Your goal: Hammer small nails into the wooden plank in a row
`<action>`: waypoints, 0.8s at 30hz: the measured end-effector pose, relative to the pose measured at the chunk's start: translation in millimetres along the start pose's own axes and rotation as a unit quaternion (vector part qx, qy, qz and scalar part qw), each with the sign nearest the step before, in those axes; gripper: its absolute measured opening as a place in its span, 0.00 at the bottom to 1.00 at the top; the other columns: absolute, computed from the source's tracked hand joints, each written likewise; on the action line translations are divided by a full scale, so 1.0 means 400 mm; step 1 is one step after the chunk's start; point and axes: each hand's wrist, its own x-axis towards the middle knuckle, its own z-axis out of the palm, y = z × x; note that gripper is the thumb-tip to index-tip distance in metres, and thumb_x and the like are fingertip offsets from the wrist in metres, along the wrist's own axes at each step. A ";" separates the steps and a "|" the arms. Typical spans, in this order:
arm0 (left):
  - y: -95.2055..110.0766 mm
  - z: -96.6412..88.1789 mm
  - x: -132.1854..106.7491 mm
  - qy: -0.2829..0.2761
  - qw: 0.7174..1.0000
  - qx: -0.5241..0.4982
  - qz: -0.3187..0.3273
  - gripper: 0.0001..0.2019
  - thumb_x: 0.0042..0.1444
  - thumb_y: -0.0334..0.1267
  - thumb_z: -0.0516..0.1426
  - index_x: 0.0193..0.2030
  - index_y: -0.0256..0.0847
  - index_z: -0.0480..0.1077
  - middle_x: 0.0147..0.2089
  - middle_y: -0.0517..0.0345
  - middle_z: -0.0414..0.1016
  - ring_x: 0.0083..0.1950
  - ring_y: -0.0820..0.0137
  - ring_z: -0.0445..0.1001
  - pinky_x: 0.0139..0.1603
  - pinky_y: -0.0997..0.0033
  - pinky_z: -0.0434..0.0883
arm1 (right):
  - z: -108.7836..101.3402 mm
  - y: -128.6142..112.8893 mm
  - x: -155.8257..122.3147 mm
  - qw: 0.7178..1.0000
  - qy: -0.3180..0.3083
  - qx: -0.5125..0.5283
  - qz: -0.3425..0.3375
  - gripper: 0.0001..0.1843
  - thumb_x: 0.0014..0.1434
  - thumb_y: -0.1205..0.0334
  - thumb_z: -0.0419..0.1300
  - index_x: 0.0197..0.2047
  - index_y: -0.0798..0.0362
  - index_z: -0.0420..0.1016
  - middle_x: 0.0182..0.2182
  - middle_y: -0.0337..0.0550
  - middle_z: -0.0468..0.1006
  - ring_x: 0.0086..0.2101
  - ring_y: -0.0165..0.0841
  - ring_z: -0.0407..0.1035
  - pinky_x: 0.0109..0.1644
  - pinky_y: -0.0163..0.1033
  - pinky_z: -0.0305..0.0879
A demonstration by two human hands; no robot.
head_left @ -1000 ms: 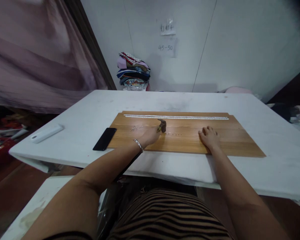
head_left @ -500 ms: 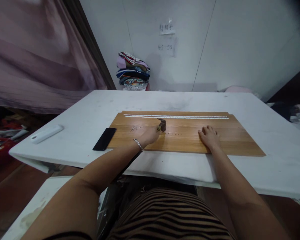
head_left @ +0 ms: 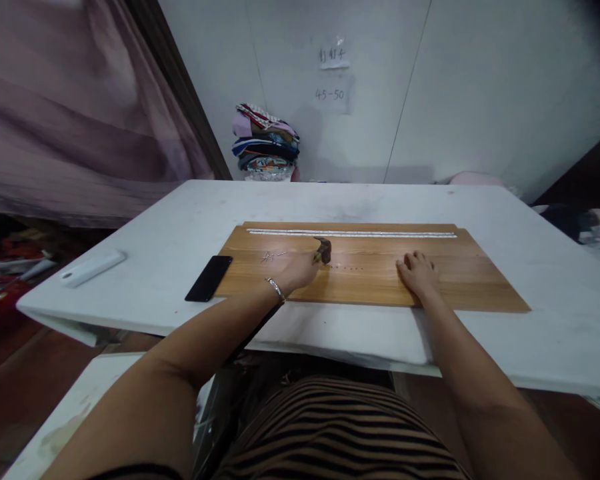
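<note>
Head camera looks down on a white table [head_left: 180, 227] with a long wooden board [head_left: 370, 290] lying flat across it. The left hand [head_left: 300, 270] rests on the board left of its middle and is closed around the handle of a small hammer [head_left: 324, 249]. Its dark head sticks up just past the knuckles, near a white strip [head_left: 380, 233] that runs along the board's far edge.

The hammer looks short and stiff, with most of its weight likely in the head. The hand sits close up under the head; a grip further back along the handle (hidden inside the fist here) would probably give more swing. The fingers are curled tight round it, though how they wrap the handle cannot be made out.

The right hand [head_left: 419, 273] lies palm down on the board well to the right. Its fingers are spread loosely and flat on the wood, holding nothing. The board looks rigid and smooth, and probably slides easily on the tabletop.

Between the hands a short row of tiny dark dots [head_left: 346, 269] marks the wood, and a few loose nails [head_left: 271, 256] lie just left of the hammer hand. A black phone [head_left: 209, 278] sits at the board's left end.
</note>
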 end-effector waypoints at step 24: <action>-0.002 0.010 -0.001 0.002 0.999 0.040 -0.004 0.15 0.63 0.32 0.49 0.49 0.39 0.76 0.52 0.48 0.82 0.52 0.60 0.79 0.57 0.63 0.71 | 0.004 0.003 0.006 1.000 -0.005 -0.001 0.001 0.22 0.71 0.49 0.46 0.50 0.51 0.77 0.56 0.55 0.75 0.60 0.46 0.63 0.63 0.54 0.57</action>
